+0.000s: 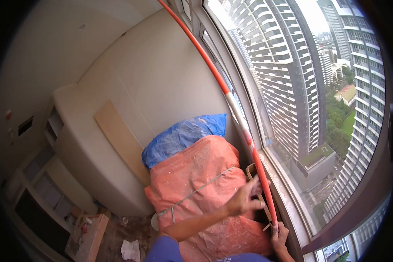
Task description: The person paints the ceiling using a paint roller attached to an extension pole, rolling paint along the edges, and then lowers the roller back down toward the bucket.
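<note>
A long red pole (265, 185) with a pale worn section in its middle rises beside the window and leaves the view at the top. My right hand (279, 236) is wrapped round its lower end. Close to the pole, a little higher up, my left hand (245, 200) is open with its fingers apart and slightly blurred by motion. Whether those fingertips touch the pole I cannot tell. Below my left arm, an orange tarp (192, 174) tied with a thin cord covers a large heap.
Behind the orange tarp lies a blue tarp (185, 137). A board (120, 139) leans against the wall. The window frame (288, 196) runs along the right, with tall buildings outside. A low bench-like block (91, 238) and a crumpled white sheet (130, 250) are at lower left.
</note>
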Available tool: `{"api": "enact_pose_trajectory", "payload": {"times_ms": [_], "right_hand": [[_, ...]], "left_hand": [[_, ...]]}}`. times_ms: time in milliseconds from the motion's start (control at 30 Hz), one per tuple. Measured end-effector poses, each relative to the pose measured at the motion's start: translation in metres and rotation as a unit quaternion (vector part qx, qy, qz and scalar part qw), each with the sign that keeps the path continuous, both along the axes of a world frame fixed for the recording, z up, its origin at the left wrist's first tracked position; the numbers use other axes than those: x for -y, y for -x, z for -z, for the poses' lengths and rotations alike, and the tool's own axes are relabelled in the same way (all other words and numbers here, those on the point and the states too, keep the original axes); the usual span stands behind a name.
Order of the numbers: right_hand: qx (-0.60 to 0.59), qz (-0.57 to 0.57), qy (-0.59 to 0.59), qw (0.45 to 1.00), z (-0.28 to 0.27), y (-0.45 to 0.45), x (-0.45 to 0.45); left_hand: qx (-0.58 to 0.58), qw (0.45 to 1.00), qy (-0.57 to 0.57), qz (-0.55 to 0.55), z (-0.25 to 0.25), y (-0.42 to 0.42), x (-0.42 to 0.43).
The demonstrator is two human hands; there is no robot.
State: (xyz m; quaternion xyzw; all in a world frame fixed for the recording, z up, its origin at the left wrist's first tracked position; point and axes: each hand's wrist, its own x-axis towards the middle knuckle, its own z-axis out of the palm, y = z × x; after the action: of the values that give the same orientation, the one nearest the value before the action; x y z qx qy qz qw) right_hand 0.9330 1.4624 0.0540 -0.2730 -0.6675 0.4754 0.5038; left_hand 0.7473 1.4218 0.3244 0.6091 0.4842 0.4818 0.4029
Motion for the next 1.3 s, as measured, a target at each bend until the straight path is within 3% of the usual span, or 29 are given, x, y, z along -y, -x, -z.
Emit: {"api": "enact_pose_trajectory", "payload": {"times_ms": [100, 300, 467, 867, 1067, 1300], "right_hand": [[-0.001, 0.009, -0.001, 1.0, -0.038, 0.031, -0.013], [0.001, 0.032, -0.024, 0.999, -0.109, 0.1, -0.046], [-0.017, 0.051, -0.062, 0.997, -0.165, 0.148, -0.08], [-0.014, 0.047, -0.069, 0.996, -0.252, 0.2, -0.119], [-0.014, 0.046, -0.083, 0.995, -0.249, 0.197, -0.11], [-0.048, 0.021, -0.082, 0.995, -0.154, 0.156, -0.069]], "left_hand": [[0.033, 0.999, -0.009, -0.027, -0.022, 0.027, -0.024], [-0.037, 0.99, -0.082, -0.11, -0.077, 0.082, -0.068], [0.044, 0.982, -0.064, -0.171, -0.113, 0.139, -0.113], [0.094, 0.954, -0.079, -0.273, -0.195, 0.173, -0.16], [0.084, 0.956, -0.098, -0.263, -0.188, 0.173, -0.149], [0.028, 0.985, -0.063, -0.159, -0.117, 0.132, -0.089]]}}
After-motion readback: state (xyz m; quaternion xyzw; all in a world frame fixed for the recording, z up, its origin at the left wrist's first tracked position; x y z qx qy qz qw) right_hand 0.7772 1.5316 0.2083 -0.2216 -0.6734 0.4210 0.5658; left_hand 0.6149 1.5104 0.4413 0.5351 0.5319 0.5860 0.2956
